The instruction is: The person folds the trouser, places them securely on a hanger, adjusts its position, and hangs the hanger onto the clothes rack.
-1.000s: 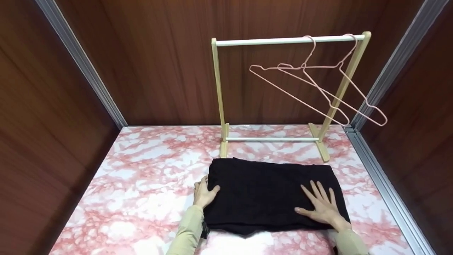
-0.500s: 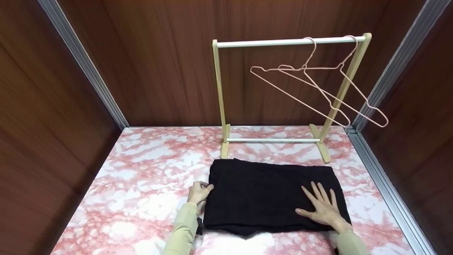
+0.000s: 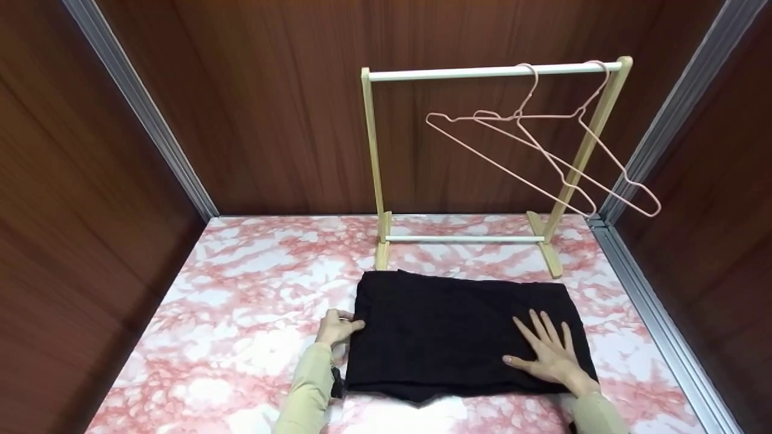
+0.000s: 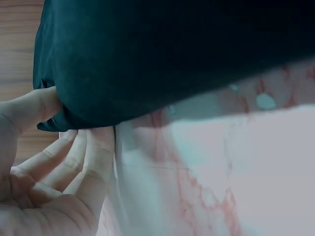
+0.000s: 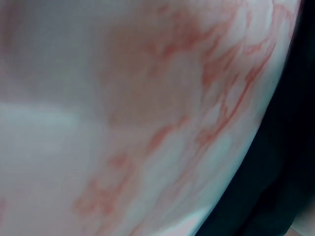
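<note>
A folded black cloth garment (image 3: 446, 337) lies flat in front of me, its layers showing along the near edge. At its left edge my left hand (image 3: 336, 328) pinches the fabric. In the left wrist view the thumb lies on top of the dark cloth (image 4: 147, 54) and the fingers of the left hand (image 4: 64, 182) reach beneath its edge. My right hand (image 3: 550, 357) rests palm down on the right part of the garment, fingers spread. The right wrist view mostly holds tabletop, with the dark cloth (image 5: 266, 187) along its right side.
Behind the garment stands a small wooden rack (image 3: 372, 144) with a white top rail (image 3: 446, 73). Two pink wire hangers (image 3: 500, 166) hang at its right end. The table (image 3: 241, 289) has a red-and-white marbled surface, enclosed by dark wood-look panels (image 3: 289, 120) with metal posts (image 3: 145, 114).
My left hand has drawn back slightly to the left, from lying over the garment's left side to pinching its edge. The right hand and the garment stay in place.
</note>
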### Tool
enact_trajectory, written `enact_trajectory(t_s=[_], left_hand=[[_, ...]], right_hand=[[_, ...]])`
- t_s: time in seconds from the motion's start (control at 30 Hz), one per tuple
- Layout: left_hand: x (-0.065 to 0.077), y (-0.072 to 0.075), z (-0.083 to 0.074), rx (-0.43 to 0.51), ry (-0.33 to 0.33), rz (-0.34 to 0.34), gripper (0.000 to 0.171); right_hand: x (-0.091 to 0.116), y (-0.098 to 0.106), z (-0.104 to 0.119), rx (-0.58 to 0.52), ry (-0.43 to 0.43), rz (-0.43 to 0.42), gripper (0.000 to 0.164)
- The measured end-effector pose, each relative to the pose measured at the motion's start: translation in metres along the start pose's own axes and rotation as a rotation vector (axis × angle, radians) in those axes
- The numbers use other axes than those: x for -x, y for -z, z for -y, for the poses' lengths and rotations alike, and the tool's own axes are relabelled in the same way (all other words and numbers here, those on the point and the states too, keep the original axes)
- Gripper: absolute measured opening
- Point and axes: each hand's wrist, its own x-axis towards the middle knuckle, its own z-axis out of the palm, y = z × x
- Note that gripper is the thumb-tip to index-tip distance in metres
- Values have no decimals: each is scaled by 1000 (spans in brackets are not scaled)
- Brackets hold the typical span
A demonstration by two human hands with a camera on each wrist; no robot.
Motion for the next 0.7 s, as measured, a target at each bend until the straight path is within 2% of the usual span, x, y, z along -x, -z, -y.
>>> enact_trajectory(t_s=[0.27, 0.43, 0.53, 0.7], left_hand=[[-3, 1, 4, 78, 15, 47, 29], [-4, 1, 5, 159, 34, 53, 27], [-4, 0, 6, 152, 29, 35, 29], [-4, -1, 9, 131, 18, 35, 32]], right_hand=[[1, -2, 1, -29, 30, -43, 93], [-1, 3, 3, -12, 21, -6, 93], [-3, 9, 4, -12, 12, 0, 90], [-5, 17, 7, -40, 21, -62, 79]])
